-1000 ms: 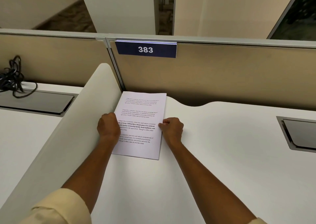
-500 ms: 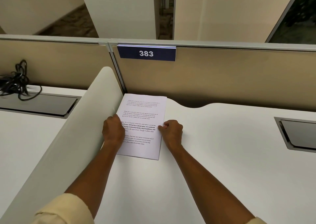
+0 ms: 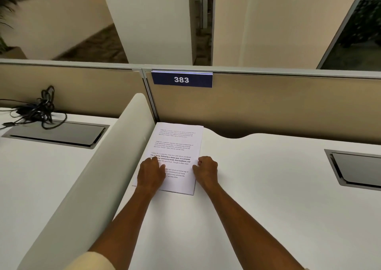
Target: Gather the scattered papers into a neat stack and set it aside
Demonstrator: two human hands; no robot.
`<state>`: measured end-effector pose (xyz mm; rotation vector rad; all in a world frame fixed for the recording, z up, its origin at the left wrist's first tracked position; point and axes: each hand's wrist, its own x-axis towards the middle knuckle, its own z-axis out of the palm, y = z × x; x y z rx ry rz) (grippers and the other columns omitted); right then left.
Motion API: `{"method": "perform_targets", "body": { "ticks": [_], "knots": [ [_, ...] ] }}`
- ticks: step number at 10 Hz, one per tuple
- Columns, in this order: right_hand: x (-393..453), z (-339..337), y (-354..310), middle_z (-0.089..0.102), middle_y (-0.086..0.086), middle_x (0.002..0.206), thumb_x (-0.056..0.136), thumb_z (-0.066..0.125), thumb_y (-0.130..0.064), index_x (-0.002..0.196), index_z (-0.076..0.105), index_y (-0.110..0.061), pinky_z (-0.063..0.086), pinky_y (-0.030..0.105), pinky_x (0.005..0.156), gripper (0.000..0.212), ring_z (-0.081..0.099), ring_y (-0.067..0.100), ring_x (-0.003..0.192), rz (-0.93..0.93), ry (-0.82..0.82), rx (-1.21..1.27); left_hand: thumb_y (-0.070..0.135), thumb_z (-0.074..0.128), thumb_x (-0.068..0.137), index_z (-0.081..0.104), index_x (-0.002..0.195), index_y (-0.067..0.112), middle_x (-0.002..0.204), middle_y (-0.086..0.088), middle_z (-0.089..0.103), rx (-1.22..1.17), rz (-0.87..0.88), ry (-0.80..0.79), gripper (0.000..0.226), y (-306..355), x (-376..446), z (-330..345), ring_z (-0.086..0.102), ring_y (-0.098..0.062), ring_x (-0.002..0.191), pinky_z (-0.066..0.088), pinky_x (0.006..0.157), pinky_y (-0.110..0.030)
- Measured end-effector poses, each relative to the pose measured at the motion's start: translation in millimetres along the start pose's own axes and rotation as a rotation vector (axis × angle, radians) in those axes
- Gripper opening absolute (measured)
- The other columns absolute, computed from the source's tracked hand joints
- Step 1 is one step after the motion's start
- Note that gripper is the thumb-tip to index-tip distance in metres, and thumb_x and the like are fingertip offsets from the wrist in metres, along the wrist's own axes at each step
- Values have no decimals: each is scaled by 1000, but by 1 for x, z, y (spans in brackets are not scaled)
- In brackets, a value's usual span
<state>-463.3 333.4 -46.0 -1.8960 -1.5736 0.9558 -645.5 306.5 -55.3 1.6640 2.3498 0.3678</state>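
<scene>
1. Lying flat, the left hand (image 3: 151, 174) is rested with relaxed fingers on the squared stack of white printed paper sheets (image 3: 177, 146).
2. The stack is set against the curved white divider (image 3: 115, 146) on the white desk (image 3: 257, 197).
3. The stack's right edge is pinched by the curled right hand (image 3: 206, 167).

Both arms reach up from the bottom of the frame toward the middle. The left hand (image 3: 151, 172) lies palm down in the middle of the picture, its fingers mostly straight and pointing up and a bit right, resting flat on the paper stack (image 3: 179, 146). The right hand (image 3: 206, 169) sits just to the right of it, curled into a loose fist, with its knuckles touching the right edge of the stack. A pale sleeve (image 3: 90, 261) covers the left arm at the bottom left.
</scene>
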Motion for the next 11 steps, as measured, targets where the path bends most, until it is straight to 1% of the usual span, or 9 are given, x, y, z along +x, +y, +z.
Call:
{"method": "perform_targets", "body": {
  "ticks": [1,2,3,5,7,8,9,10,11],
  "knots": [
    [-2,-1,-1,45,-1,72,87,59,-9,59,31,-22,31,22,65,41,42,21,73,0,-15,-7,30,53,95,58,119,-1,121,-20,61,6,16,-19,40,-6,-1,2,53,-37,118,42,100,-42],
    [-2,-1,-1,43,0,71,85,58,-6,57,27,-23,26,21,51,44,40,21,72,-11,-19,-6,28,55,93,60,113,-2,117,-21,61,11,35,-24,36,-10,1,2,54,-38,115,42,98,-42],
    [-1,1,-1,47,4,74,83,56,-4,56,31,-21,26,19,48,41,41,23,70,-8,-21,9,26,57,91,62,105,-1,114,-21,62,20,36,-29,31,-11,3,1,55,-37,112,42,94,-41],
    [-2,5,-2,42,0,59,81,51,1,58,39,-12,28,19,47,29,42,23,62,15,-31,42,24,61,89,64,105,0,115,-19,61,37,19,-18,29,-14,7,2,55,-35,113,44,93,-39],
    [-4,5,-3,51,6,64,80,49,2,63,47,-8,31,26,52,20,44,23,61,37,-20,88,24,62,87,66,102,1,112,-18,63,21,7,-21,27,-16,9,2,57,-35,110,46,92,-38],
    [-6,4,-5,40,-1,55,81,49,2,56,36,-13,29,26,51,32,38,19,54,39,-20,99,25,62,88,66,103,2,113,-18,63,24,2,-25,28,-15,9,2,57,-34,111,46,93,-38],
    [-10,1,-4,43,-5,58,86,52,-3,57,40,-20,32,24,55,36,44,24,64,47,5,135,25,61,89,62,107,0,114,-20,61,31,-10,-39,31,-12,6,-1,55,-35,113,44,94,-39],
    [-15,-6,1,69,8,115,93,60,-22,116,66,-12,49,29,91,25,63,27,108,-4,40,130,28,59,91,56,120,-2,124,-22,58,6,13,9,42,-7,0,1,50,-37,120,43,100,-42],
    [-25,-27,2,46,6,150,97,53,-38,148,39,-14,36,35,112,58,43,24,138,-52,76,-16,33,56,94,42,142,0,146,-21,44,-69,45,-8,60,7,-15,-1,37,-36,138,33,113,-43]
  ]
}}
